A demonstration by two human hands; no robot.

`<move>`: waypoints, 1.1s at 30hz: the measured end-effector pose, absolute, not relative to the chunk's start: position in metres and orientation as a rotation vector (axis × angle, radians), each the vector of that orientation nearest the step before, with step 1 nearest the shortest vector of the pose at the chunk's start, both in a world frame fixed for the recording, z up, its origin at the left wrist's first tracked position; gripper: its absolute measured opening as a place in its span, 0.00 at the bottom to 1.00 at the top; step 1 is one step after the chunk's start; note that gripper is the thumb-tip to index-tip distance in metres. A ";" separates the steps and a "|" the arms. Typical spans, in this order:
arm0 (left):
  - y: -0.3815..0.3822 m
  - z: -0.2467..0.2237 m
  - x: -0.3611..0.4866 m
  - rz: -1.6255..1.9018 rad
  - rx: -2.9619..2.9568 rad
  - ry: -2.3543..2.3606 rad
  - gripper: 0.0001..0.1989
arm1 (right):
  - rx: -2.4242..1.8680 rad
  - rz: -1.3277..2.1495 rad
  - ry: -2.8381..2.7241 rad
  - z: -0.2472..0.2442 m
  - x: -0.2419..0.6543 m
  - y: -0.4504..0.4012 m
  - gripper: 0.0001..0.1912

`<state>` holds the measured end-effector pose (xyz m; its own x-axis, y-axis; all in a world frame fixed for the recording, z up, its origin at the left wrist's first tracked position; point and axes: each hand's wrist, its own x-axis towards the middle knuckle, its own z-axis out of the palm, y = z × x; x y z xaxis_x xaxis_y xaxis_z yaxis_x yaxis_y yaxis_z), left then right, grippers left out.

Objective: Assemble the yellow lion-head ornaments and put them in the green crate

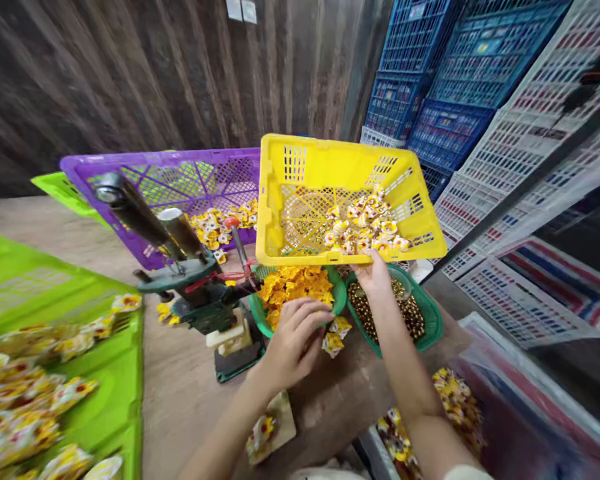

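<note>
My right hand [374, 275] grips the near rim of a yellow plastic basket [330, 257], which is tilted so its inside faces me. Small white, yellow and red pieces [363, 230] lie heaped in the basket's right part. My left hand [300, 337] is beside a green basket [339, 290] of orange-yellow flower-like pieces [295, 287]; its fingers are loosely curved and apart, with nothing visible in them. Under my right forearm, another green basket [433, 327] holds small brass-coloured round parts [413, 317]. A few yellow-and-white pieces [334, 340] lie between the green baskets.
A dark hand press [200, 293] with a red-knobbed lever stands left of my hands. Behind it, a purple basket [163, 160] holds similar pieces. A lime-green crate [115, 380] with larger pieces is at left. Blue crates [445, 127] and white crates [500, 160] are stacked at right.
</note>
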<state>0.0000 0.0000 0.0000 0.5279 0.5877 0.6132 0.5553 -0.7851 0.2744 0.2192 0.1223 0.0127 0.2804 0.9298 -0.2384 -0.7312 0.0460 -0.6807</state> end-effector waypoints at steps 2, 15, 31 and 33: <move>0.023 0.009 0.015 1.137 2.762 1.176 0.23 | -0.822 1.309 -0.303 0.011 0.219 0.127 0.06; 0.116 0.024 0.056 0.991 2.701 2.131 0.09 | -0.936 1.615 -0.693 0.013 0.247 0.139 0.14; 0.120 0.028 0.063 0.923 2.580 2.212 0.11 | -1.875 0.475 -2.262 0.106 0.278 0.238 0.28; 0.120 0.028 0.063 0.905 2.566 2.218 0.11 | -1.967 0.389 -2.353 0.101 0.267 0.270 0.38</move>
<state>0.0634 0.1204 0.0277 0.0996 0.7998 0.5920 0.9856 -0.1609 0.0515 0.2668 0.2697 0.1012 -0.1898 0.9742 -0.1220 0.9616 0.1594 -0.2234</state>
